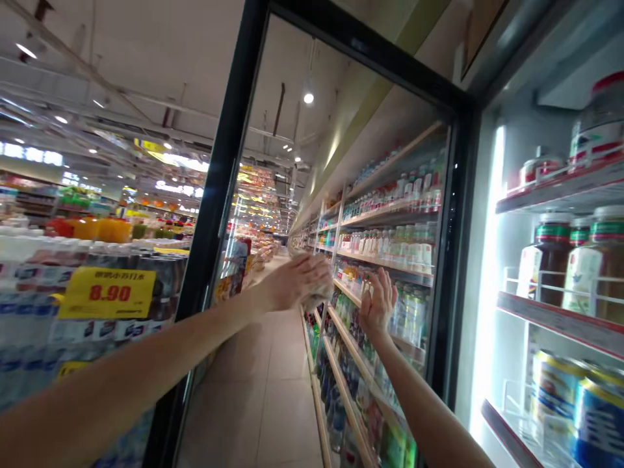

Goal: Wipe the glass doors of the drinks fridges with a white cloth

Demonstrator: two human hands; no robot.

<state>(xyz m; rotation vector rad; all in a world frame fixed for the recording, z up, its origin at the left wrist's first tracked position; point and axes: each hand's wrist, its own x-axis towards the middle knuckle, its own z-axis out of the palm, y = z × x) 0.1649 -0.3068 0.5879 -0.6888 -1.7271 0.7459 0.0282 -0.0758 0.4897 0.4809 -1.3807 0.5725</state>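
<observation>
An open fridge door with a dark frame (209, 162) and a clear glass pane (292, 71) stands in front of me. My left hand (297, 279) reaches across to the middle of the pane, fingers closed over a crumpled greyish-white cloth (319, 286) that appears to lie against the glass. Motion blurs this hand and the cloth a little. To its right, my right hand (377, 302) is raised close to the pane with fingers stretched up and apart and nothing in them. Whether it touches the glass I cannot tell.
At the right, lit fridge shelves (560, 312) hold bottles (541, 260) and cans (556, 383). Shelves of drinks and a tiled aisle (263, 390) show in the pane. Left of the door, stacked bottle packs (29, 312) carry a yellow price sign (110, 292).
</observation>
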